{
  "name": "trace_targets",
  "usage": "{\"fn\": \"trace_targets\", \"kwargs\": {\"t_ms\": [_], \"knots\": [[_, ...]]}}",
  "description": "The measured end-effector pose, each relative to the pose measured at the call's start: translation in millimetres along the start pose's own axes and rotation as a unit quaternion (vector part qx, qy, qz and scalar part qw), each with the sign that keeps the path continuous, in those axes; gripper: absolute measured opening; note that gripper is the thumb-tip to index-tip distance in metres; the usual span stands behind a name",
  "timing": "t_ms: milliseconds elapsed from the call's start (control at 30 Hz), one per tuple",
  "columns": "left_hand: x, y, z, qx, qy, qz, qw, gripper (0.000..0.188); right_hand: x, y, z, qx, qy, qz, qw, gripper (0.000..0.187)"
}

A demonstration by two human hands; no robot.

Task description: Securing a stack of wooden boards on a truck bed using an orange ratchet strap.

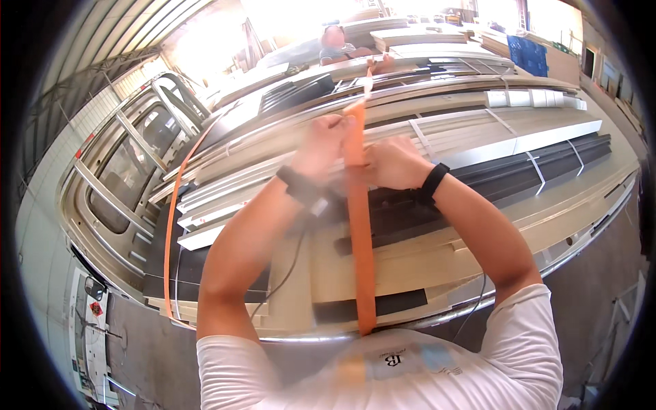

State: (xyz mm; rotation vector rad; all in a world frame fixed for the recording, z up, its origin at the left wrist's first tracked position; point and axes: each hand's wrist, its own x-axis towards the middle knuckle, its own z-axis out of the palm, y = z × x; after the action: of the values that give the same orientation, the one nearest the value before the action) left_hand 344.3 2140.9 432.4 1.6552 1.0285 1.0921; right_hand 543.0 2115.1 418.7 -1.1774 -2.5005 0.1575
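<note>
A wide orange strap (362,253) runs from the near edge of a stacked load, up between my arms and on toward the far side. My left hand (322,147), a little blurred, is closed on the strap's left edge. From the other side my right hand (398,162) grips the strap slightly lower, its fingers bent against the webbing. Beneath both hands lie long pale boards (451,137), white-edged bundles (533,139) and dark panels (492,178), bound in places with thin white bands. Each wrist wears a black band.
At the far side a person (338,53) in a striped top has arms over the load, near the strap's far end. Another orange strap (169,239) crosses the load's left end. A vehicle cab with a metal frame (123,178) stands left. A metal rail (444,320) borders the near edge.
</note>
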Motion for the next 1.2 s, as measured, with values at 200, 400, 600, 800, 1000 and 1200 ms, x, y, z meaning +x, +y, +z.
{"fn": "trace_targets", "kwargs": {"t_ms": [200, 400, 600, 800, 1000, 1200], "knots": [[-22, -32, -55, 0.088, 0.203, -0.012, 0.975, 0.03, 4, 20, 27, 0.043, 0.064, -0.091, 0.993, 0.06], [-42, -50, -78, -0.018, 0.199, -0.054, 0.978, 0.033, 2, 4, 20, 0.014, 0.038, -0.099, 0.994, 0.044], [-17, -70, -100, 0.18, 0.147, -0.028, 0.972, 0.032, -6, 14, 42, 0.009, 0.134, -0.17, 0.976, 0.048], [-40, -79, -93, 0.088, 0.172, 0.004, 0.981, 0.046, -115, -83, 74, 0.025, 0.098, -0.106, 0.989, 0.035], [-24, -62, -76, 0.11, 0.154, 0.015, 0.982, 0.049, -143, -126, 109, 0.131, -0.011, 0.096, 0.987, 0.026], [-34, -69, -74, 0.13, 0.111, 0.146, 0.974, 0.047, -150, -155, 105, 0.329, -0.161, 0.188, 0.911, 0.023]]}}
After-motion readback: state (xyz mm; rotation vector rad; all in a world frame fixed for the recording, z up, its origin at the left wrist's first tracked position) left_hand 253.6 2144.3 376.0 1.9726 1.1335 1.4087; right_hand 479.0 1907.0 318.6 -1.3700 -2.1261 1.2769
